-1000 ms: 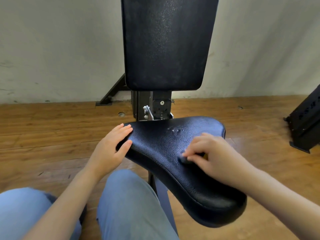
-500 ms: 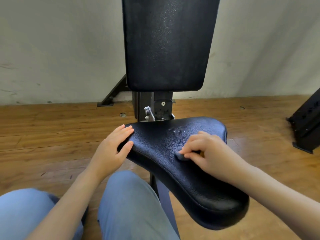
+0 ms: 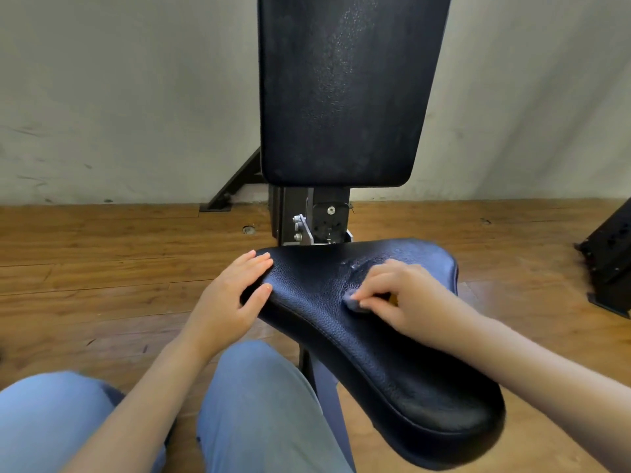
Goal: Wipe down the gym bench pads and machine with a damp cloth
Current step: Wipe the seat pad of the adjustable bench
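A black leather seat pad [image 3: 403,367] fills the centre and right of the view, with a small wet patch [image 3: 353,266] near its far end. Above it stands the upright black back pad [image 3: 341,90] on a black metal post [image 3: 307,216]. My right hand [image 3: 406,295] presses a small bunched grey cloth [image 3: 353,303] onto the seat's middle, fingers curled over it; most of the cloth is hidden. My left hand [image 3: 235,302] lies flat over the seat's far left edge, thumb on top, steadying it.
My knees in blue jeans [image 3: 259,411] are at the bottom, close against the seat's left side. A wooden floor [image 3: 102,285] runs to a grey wall [image 3: 119,97]. Another black machine frame [image 3: 611,257] stands at the right edge.
My right hand has slid the cloth a little up the seat toward the wet patch. My left hand has stayed on the seat's edge.
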A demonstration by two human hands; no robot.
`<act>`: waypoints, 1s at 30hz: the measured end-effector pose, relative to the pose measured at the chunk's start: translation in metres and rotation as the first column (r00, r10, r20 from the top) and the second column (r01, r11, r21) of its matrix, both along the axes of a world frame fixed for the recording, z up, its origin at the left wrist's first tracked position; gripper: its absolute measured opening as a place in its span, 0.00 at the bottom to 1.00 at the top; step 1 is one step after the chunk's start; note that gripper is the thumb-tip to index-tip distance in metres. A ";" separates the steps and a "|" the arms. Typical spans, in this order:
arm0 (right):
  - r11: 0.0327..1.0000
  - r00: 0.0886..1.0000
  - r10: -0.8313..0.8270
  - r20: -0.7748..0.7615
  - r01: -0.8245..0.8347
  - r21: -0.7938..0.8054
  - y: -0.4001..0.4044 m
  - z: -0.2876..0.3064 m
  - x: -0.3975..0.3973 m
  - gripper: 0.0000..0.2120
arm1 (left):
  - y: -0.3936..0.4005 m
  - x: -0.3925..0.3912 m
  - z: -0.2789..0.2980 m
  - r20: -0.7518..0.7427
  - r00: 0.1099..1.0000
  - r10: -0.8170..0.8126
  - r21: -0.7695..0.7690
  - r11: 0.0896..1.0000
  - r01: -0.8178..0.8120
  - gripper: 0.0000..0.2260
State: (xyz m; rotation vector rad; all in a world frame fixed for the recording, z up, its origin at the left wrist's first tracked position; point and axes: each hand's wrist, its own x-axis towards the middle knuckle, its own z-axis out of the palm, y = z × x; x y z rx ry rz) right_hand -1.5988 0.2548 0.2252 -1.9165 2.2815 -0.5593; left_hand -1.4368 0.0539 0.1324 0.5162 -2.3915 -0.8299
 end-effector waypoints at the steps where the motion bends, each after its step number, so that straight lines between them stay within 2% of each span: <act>1: 0.998 0.998 -0.068 0.008 0.068 -0.007 -0.002 -0.001 -0.015 0.05 | 0.000 0.000 0.000 -0.001 1.000 0.002 0.000 1.000 -0.002 0.24; 4: 0.931 0.932 -0.359 -0.052 0.362 0.046 -0.027 -0.007 -0.072 0.07 | 0.000 0.000 -0.001 0.011 1.000 0.002 -0.010 1.000 -0.001 0.24; 7: 0.893 0.893 -0.440 -0.093 0.446 0.052 -0.056 -0.014 -0.088 0.08 | 0.000 0.000 0.000 0.013 1.000 0.002 -0.015 1.000 -0.002 0.24; 9: 0.933 0.934 -0.350 -0.073 0.354 0.059 -0.064 -0.014 -0.063 0.07 | 0.000 -0.001 0.000 0.013 1.000 0.003 -0.013 1.000 -0.003 0.24; 12: 0.996 0.995 -0.084 -0.047 0.084 -0.003 -0.046 -0.009 -0.018 0.06 | 0.000 -0.001 0.000 0.014 1.000 0.001 -0.003 1.000 -0.001 0.24; 13: 0.999 0.998 -0.039 -0.039 0.039 -0.010 -0.037 -0.008 -0.013 0.06 | 0.000 -0.001 0.000 0.013 1.000 -0.001 -0.003 1.000 0.001 0.24; 16: 0.994 0.994 -0.104 0.025 0.103 0.031 -0.032 -0.007 -0.036 0.05 | -0.001 -0.001 -0.001 0.002 1.000 0.002 -0.005 1.000 -0.002 0.24; 19: 0.955 0.960 -0.279 -0.030 0.281 0.097 -0.055 -0.006 -0.072 0.06 | 0.000 0.000 -0.001 0.000 1.000 0.000 -0.003 1.000 0.000 0.24; 21: 0.936 0.944 -0.326 -0.054 0.330 0.125 -0.073 -0.008 -0.077 0.07 | 0.000 0.000 0.000 -0.002 1.000 0.001 -0.003 1.000 -0.001 0.24; 23: 0.961 0.970 -0.241 -0.044 0.244 0.129 -0.082 -0.008 -0.059 0.08 | 0.000 -0.001 0.000 -0.001 1.000 0.000 -0.005 1.000 0.000 0.24; 27: 0.989 0.991 0.136 0.004 -0.136 0.051 -0.047 -0.003 -0.003 0.07 | 0.000 -0.001 -0.001 0.002 1.000 0.000 -0.001 1.000 0.000 0.24; 28: 0.984 0.986 0.166 0.028 -0.168 0.056 -0.035 -0.003 -0.003 0.06 | -0.001 -0.001 -0.001 0.003 1.000 0.000 0.001 1.000 0.000 0.24; 30: 0.996 0.995 0.078 0.061 -0.081 0.045 -0.022 -0.004 -0.024 0.05 | -0.002 -0.001 -0.001 -0.001 1.000 -0.002 -0.001 1.000 0.002 0.24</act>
